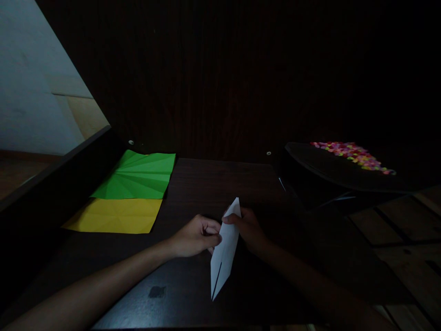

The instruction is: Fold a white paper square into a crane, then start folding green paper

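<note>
A folded piece of white paper (pixel 225 250), long and narrow with pointed ends, is held up over the dark tabletop between my two hands. A slit runs up its lower part, splitting the near end into two points. My left hand (pixel 198 236) pinches its left edge near the middle, thumb on the near side. On the right edge, closer to the upper tip, my right hand (pixel 248 227) grips it with the thumb across the front and the other fingers partly hidden behind.
Creased green paper (pixel 138 177) lies at the left, overlapping a yellow sheet (pixel 117 216). A dark board (pixel 220 82) rises behind the tabletop (pixel 220 177). At the right, a black bag-like object (pixel 310 170) has small colourful pieces (pixel 354 156) on top. A dark raised edge (pixel 58 170) borders the left.
</note>
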Available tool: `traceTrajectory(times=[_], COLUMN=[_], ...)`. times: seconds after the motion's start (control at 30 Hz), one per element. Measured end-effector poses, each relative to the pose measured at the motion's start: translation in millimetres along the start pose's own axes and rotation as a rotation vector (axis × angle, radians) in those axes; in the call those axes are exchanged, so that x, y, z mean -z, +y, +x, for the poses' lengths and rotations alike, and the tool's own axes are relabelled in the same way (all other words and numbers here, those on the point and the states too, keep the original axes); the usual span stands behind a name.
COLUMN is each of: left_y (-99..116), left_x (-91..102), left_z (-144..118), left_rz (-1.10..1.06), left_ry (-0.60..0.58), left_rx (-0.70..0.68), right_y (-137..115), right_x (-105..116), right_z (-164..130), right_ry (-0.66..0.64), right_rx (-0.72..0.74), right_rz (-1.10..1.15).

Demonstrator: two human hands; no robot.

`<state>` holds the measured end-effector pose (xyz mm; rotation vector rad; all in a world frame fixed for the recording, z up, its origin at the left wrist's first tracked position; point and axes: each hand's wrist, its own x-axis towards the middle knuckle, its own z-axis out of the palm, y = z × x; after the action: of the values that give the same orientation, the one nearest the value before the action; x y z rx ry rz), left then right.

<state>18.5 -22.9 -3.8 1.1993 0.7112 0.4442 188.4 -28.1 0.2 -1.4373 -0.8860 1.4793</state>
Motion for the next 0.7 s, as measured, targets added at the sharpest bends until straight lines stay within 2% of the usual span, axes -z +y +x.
traceTrajectory(times=[0.13,0.27,0.47,0.57,0.7], left_y=[0.1,1.0,2.7,1.9,0.7], left_x=[-0.3,1.0,7.4,10.6,10.7], left_z=[-0.8,-1.1,3.2,5.8,6.4], left_rz=[0.010,0.006,-0.041,-0.064,-0.080], left_ry=[-0.014,-0.006,0.138,0.224,0.251], left_rx=[0.012,-0.001,-0.104,-0.126,-0.113], right_y=[1.1,1.7,1.0,2.0,4.0], right_x=[0.4,4.0,5.1,5.8,9.5], right_z=[0.0,0.2,3.4,4.3,4.1], right_ry=[0.029,0.000,-0.066,-0.128,-0.172], right_rx=[0.023,0.079,0.226,0.253,0.325], right_rz=[-0.036,-0.089,-0.086,-0.134,-0.216])
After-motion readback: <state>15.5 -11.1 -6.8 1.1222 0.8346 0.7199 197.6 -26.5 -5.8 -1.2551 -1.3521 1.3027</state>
